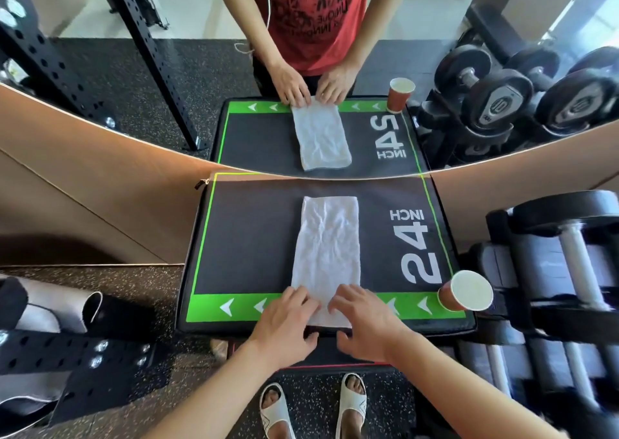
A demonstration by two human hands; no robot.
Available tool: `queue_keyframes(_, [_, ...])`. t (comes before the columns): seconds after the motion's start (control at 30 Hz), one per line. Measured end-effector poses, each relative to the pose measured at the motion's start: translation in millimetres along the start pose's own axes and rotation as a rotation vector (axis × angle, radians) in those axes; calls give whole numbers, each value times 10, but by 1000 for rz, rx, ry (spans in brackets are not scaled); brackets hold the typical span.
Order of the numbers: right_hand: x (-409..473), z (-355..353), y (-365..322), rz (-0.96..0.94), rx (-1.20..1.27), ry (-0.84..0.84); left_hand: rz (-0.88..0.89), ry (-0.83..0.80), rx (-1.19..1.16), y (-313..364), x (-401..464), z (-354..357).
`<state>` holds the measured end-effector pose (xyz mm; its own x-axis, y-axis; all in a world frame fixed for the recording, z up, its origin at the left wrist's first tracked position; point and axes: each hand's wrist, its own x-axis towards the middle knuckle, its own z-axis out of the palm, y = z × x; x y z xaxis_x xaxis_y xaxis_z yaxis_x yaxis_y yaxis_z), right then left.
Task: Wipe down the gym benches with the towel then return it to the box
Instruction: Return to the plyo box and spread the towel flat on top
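Looking down from the head camera, we see a white towel (326,254) folded into a long strip and lying flat down the middle of a black plyo box top (248,237), the padded surface edged in green and printed "24 INCH". The towel's far end stops short of the mirror (100,103) that the box stands against; its near end reaches over the green arrow band at the front edge.

Our left hand (284,321) rests on the near left corner of the towel, fingers spread and fairly straight, pressing the cloth down rather than gripping it. Our right hand (363,318) does the same on the near right corner, fingers extended onto the cloth with the thumb hanging off the box's front edge. Neither hand is closed around anything.

A red paper cup (465,291) stands at the near right corner of the box top, well apart from the towel. A rack of dumbbells (569,261) stands just beside the box on the right. Below, on speckled rubber flooring (117,287), we see two feet in white slide sandals (351,401). The mirror repeats the towel, the cup and both hands.
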<state>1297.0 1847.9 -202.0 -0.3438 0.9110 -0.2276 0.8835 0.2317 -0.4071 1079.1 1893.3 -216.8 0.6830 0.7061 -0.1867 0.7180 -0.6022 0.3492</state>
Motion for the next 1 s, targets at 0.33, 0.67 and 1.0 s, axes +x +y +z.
queue_keyframes(0.33, [-252,193,-71,-59,-210,-53,106,-7,16,87,-177,65])
queue_keyframes(0.67, [-142,80,15,-126,-117,216,137,195,-10,28,-107,-20])
queue_keyframes(1.0, [652,-627,349,158,85,415,47,243,-97,-256,820,-734])
